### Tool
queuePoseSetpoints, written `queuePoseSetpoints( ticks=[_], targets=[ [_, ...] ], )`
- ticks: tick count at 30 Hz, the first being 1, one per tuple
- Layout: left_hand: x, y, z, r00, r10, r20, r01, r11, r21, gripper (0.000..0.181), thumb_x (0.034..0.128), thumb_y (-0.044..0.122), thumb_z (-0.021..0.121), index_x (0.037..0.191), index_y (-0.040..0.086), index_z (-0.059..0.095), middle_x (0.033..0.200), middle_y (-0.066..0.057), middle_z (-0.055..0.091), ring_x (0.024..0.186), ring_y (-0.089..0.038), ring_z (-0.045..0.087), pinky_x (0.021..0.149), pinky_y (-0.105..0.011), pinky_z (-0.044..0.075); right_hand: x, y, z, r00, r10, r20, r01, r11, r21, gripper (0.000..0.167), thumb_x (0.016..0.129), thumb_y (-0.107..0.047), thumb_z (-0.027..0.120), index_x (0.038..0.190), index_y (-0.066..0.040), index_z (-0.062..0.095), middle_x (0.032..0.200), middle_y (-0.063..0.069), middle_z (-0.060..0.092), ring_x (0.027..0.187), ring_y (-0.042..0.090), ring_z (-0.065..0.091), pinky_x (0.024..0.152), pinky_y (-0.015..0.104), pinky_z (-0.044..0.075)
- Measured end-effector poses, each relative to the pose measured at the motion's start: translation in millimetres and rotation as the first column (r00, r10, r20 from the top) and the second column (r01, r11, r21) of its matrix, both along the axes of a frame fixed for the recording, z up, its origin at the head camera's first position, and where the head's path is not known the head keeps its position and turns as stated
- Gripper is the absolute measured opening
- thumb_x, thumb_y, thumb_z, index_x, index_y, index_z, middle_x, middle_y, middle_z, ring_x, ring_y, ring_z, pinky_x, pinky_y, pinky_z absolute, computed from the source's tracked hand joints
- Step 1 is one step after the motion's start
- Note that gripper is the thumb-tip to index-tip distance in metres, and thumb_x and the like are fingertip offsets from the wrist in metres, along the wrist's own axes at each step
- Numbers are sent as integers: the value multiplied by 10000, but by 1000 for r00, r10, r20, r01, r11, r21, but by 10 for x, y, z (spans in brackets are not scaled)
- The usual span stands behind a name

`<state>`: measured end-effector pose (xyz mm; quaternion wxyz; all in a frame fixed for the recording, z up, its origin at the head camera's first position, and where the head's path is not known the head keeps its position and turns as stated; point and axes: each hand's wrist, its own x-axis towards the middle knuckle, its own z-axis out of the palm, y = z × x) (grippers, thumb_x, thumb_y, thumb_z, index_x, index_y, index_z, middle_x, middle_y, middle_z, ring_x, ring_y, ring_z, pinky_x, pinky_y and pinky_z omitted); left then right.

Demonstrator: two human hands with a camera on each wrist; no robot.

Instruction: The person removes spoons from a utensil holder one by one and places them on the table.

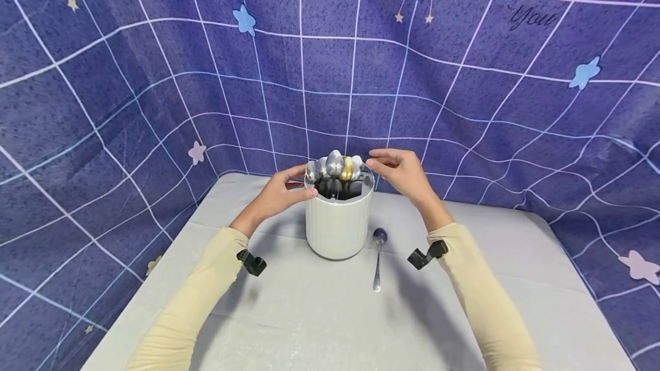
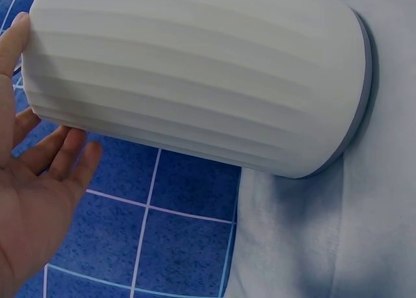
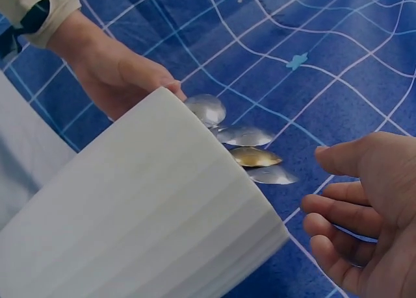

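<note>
A white ribbed container [image 1: 337, 231] stands upright on the table, with several silver spoons [image 1: 334, 162] and a gold spoon [image 1: 348, 169] sticking bowl-up out of its top. My left hand [image 1: 275, 194] touches the container's upper left side, thumb at the rim and fingers spread around the back; the left wrist view shows this hand [image 2: 45, 181] beside the ribbed wall [image 2: 195, 71]. On the other side, my right hand [image 1: 404, 174] is near the rim, holding nothing. The right wrist view shows its fingers [image 3: 344, 213] relaxed and apart from the container [image 3: 143, 200].
A single silver spoon [image 1: 378, 259] lies on the grey-white table [image 1: 309, 314], just right of the container, its bowl toward the back. Behind and beside the table hangs a blue-purple cloth [image 1: 330, 62] with grid lines, stars and clouds.
</note>
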<state>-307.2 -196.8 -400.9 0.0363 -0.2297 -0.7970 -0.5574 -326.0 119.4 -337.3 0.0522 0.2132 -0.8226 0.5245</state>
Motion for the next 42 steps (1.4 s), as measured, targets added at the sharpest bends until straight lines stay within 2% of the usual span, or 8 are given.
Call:
queuePoseSetpoints(
  ticks=[5, 12, 19, 26, 35, 42],
  targets=[
    [-7, 10, 13, 1000, 1, 3, -1, 1000, -5, 669, 914, 123, 770, 1509, 26, 481, 1403, -217, 593, 1268, -389, 582, 1136, -517, 466, -8, -58, -26, 1000, 0, 12, 0, 1000, -12, 364, 943, -279, 759, 1233, -60, 743, 1083, 156, 764, 972, 211, 709, 816, 273, 584],
    [-11, -1, -8, 1000, -7, 7, 6, 1000, 13, 669, 913, 119, 764, 1510, 22, 478, 1397, -235, 589, 1272, -417, 572, 1140, -627, 413, -29, -117, -68, 1000, 7, 22, -7, 1000, -9, 326, 931, -235, 773, 1187, -33, 757, 1071, 164, 765, 970, 224, 719, 824, 282, 591],
    [-8, -7, -17, 1000, 0, 1, 0, 1000, 3, 675, 912, 140, 770, 1510, 27, 480, 1389, -225, 596, 1265, -398, 581, 1136, -603, 433, -48, -131, -72, 1000, 12, 18, -12, 1000, 6, 319, 916, -216, 787, 1167, -19, 762, 1050, 157, 770, 927, 187, 724, 799, 256, 591],
    [-23, -21, -30, 1000, -8, -1, 8, 1000, 9, 697, 914, 159, 775, 1522, 25, 463, 1404, -229, 588, 1278, -406, 574, 1139, -628, 411, -58, -133, -61, 999, 36, 33, -37, 999, 7, 335, 914, -198, 788, 1177, 6, 752, 1036, 180, 768, 868, 114, 716, 775, 208, 578],
    [-3, -15, -24, 1000, -2, -3, 2, 1000, 15, 686, 908, 149, 771, 1515, 30, 475, 1387, -231, 597, 1262, -413, 580, 1131, -625, 425, -58, -157, -74, 999, 34, 16, -35, 999, 41, 347, 905, -208, 799, 1189, -13, 751, 999, 137, 781, 950, 194, 725, 797, 228, 573],
    [-7, -16, -31, 1000, 5, 12, -5, 1000, 14, 698, 916, 173, 774, 1525, 37, 463, 1413, -218, 584, 1281, -402, 569, 1141, -615, 418, -58, -171, -76, 999, 45, 19, -46, 998, 33, 278, 915, -150, 784, 1137, 13, 747, 986, 151, 776, 901, 161, 708, 772, 212, 560]
  ],
)
